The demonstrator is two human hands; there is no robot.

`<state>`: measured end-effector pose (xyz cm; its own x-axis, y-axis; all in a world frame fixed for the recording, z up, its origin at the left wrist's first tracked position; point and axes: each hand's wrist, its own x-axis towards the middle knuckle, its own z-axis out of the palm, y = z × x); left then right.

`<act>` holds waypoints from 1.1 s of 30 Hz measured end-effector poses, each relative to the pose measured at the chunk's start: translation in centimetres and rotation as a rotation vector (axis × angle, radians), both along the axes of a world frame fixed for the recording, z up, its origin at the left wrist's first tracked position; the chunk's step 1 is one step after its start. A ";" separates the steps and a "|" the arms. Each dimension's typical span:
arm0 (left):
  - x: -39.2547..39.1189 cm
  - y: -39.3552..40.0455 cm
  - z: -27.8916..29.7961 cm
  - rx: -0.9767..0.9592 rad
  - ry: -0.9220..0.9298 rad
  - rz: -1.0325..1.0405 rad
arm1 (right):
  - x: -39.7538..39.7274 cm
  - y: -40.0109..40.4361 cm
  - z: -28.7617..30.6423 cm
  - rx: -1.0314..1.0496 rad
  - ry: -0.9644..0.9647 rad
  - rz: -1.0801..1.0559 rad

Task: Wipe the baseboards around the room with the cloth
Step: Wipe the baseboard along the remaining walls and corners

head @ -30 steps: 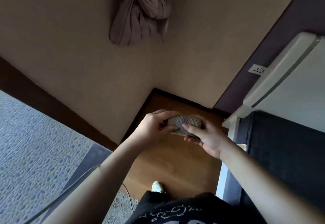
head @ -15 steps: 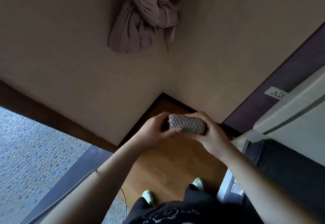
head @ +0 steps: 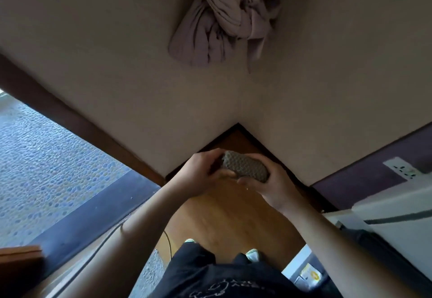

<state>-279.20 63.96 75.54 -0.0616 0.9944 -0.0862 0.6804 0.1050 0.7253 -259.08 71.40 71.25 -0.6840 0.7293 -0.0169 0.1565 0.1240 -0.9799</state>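
At frame centre, my left hand (head: 201, 173) and right hand (head: 264, 180) both grip the folded cloth (head: 245, 169), compacting it for the corner baseboard (head: 264, 144).

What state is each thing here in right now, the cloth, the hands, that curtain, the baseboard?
cloth: folded into a compact pad, held in the air between both hands.
left hand: fingers curled round the cloth's left end.
right hand: gripping the cloth's right end.
curtain: tied in a knot, hanging against the wall.
baseboard: dark, not touched by the cloth.
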 end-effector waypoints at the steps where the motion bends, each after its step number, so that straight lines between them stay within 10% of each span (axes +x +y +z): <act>1: -0.3 -0.2 -0.2 -0.013 -0.014 0.020 | -0.6 0.2 0.0 0.023 -0.010 0.017; 19: -9.2 4.7 -6.3 -0.044 -0.171 0.134 | -11.1 10.3 -2.1 0.357 -0.294 0.275; 33: -10.3 16.8 -8.5 -0.006 -0.182 0.580 | -13.6 22.2 -5.6 0.241 -0.237 -0.007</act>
<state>-289.48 80.74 66.99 -0.5770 0.8025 -0.1519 0.3760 0.4261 0.8228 -272.72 93.60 65.66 -0.6769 0.7361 -0.0017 0.3781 0.3457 -0.8588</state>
